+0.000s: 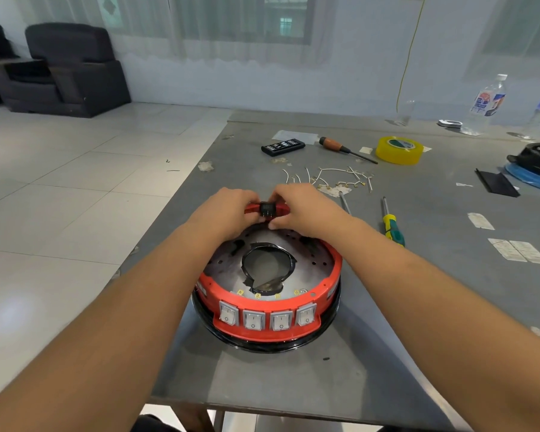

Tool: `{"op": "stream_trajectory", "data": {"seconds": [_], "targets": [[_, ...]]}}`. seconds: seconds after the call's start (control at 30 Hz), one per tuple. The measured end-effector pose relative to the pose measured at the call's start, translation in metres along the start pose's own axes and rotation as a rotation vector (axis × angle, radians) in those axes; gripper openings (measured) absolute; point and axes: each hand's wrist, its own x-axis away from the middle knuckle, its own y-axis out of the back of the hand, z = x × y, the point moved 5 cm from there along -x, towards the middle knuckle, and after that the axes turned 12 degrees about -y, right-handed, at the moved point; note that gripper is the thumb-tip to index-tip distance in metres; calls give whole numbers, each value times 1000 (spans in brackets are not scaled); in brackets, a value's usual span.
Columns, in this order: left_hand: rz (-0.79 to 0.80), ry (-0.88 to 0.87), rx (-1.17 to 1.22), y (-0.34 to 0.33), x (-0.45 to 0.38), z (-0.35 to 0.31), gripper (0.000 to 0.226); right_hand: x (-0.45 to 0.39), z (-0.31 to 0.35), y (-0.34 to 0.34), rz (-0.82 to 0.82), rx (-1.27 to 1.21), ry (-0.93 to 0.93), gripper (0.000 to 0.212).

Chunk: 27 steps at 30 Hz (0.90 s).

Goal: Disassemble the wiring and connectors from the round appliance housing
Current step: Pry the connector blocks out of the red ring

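The round red housing (268, 333) lies on the grey table, its near wall carrying several white rocker switches (253, 319). Inside, a metal plate with a black-rimmed centre hole (267, 266) shows. At the far rim sits a small black connector block (267, 209). My left hand (223, 210) grips the red rim just left of the block. My right hand (300, 210) pinches the block from the right, thumb below it. Loose white wires with brass terminals (334, 179) lie on the table beyond the housing.
A green-and-yellow screwdriver (392, 226) and a thin metal one (345, 204) lie right of my right hand. Farther back are a bit case (282, 147), an orange-handled screwdriver (343, 148), a yellow tape roll (399, 150), bottles (485, 104) and a black part (536, 159). The table's left edge is close.
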Motion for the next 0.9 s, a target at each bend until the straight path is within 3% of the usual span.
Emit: {"op": "stream_trajectory", "data": {"seconds": [0.13, 0.27, 0.5, 0.9], "targets": [[27, -169, -38, 2, 0, -14, 51, 2, -15, 2, -25, -147, -135, 22], [129, -286, -307, 1, -5, -26, 40, 2, -16, 1, -50, -187, -161, 22], [190, -325, -625, -3, -16, -31, 36, 2, -14, 0, -67, -175, -128, 21], [127, -347, -601, -17, -4, -35, 32, 3, -15, 0, -90, -136, -114, 20]]}}
